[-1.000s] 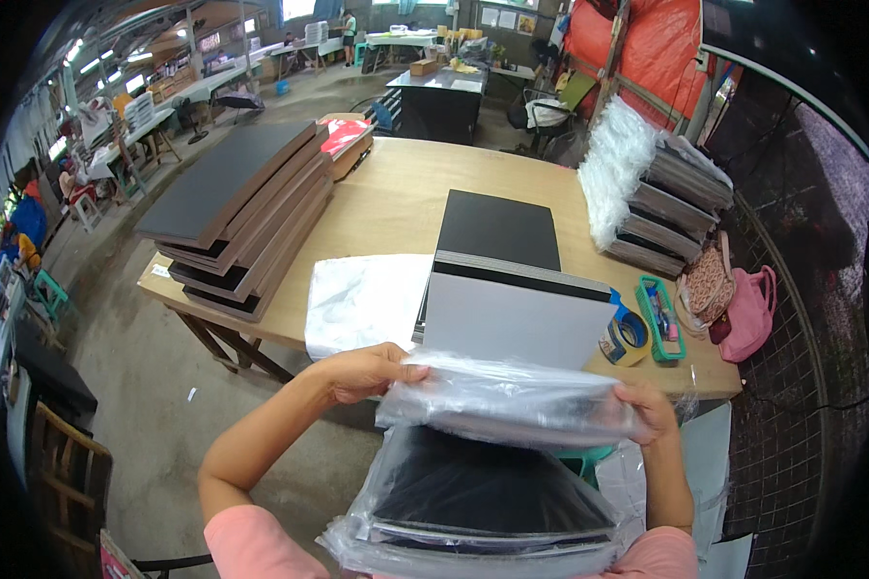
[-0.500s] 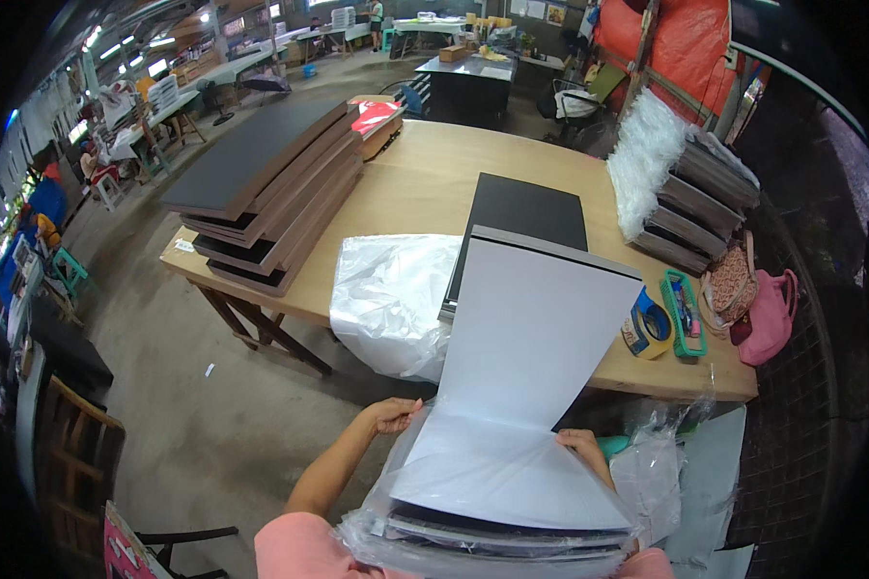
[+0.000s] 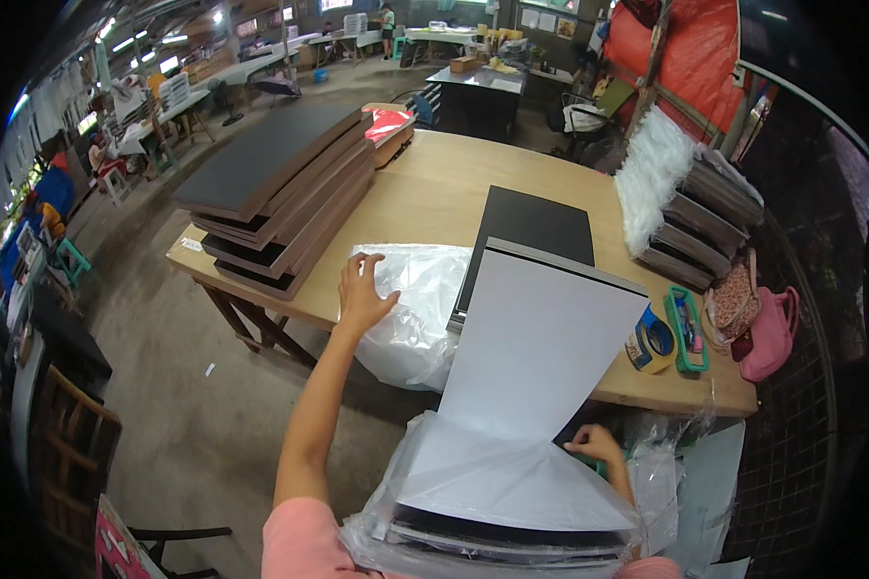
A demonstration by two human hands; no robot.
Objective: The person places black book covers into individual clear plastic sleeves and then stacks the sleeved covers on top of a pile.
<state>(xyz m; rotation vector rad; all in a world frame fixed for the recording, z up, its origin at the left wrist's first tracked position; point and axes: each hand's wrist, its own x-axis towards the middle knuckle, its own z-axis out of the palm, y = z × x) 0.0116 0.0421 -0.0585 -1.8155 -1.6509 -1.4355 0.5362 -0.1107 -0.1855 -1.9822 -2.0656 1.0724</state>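
A large white panel [image 3: 550, 338] leans against the table edge, its upper part bare. Clear plastic [image 3: 512, 473] covers its lower part, and several dark-edged panels show in plastic close to my body. My left hand [image 3: 362, 294] is raised over a pile of clear plastic bags [image 3: 415, 289] on the table's near edge, fingers spread and curved, holding nothing I can see. Beside the panel's lower right edge, my right hand [image 3: 599, 444] has its fingers pinched together. What they hold, if anything, is hidden. Black panels [image 3: 541, 222] lie flat behind the white one.
Brown-edged dark boards [image 3: 270, 164] are stacked on the wooden table [image 3: 434, 179] at left. Plastic-wrapped panels [image 3: 700, 207] stand at right, near tape rolls [image 3: 652, 343], a green basket [image 3: 686, 328] and a pink bag [image 3: 770, 333]. A wooden chair [image 3: 72, 454] stands lower left.
My left hand has let go of the plastic's left edge and moved up and forward to the bag pile, opening. My right hand has shifted slightly right. The view has tilted a little.
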